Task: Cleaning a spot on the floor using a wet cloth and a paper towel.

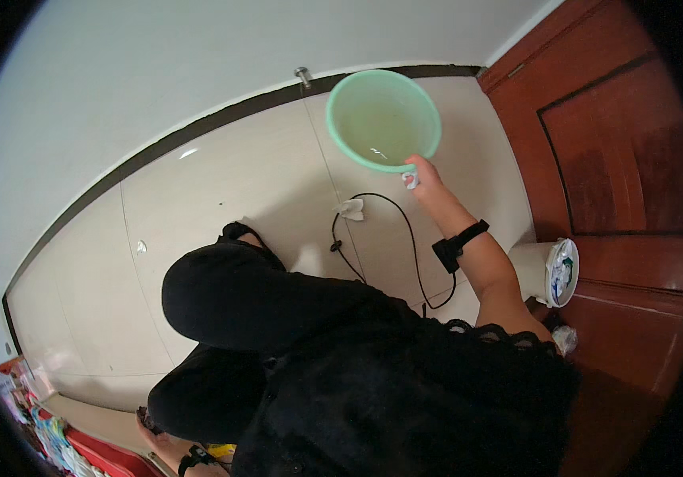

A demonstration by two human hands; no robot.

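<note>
A mint-green plastic basin [340, 137] with a little liquid in its bottom is at the far middle, beside the wall. My right hand [427, 176] is closed on its near rim, with the thumb over the edge. A small piece of white tissue [411, 180] is pinched in the same hand. Low on the left, my left hand [162, 445] is beside my black-clad knee. Its fingers curl at a small dark thing [144, 418] that I cannot make out, and the knee hides part of it.
A black cable [411, 226] loops across the tiled floor from near my right wrist, past a crumpled white tissue [351, 209]. A white bin [534, 266] with rubbish stands by the red-brown wooden door [604, 151]. A metal doorstop [302, 75] juts near the wall. Colourful items [59, 437] lie lower left.
</note>
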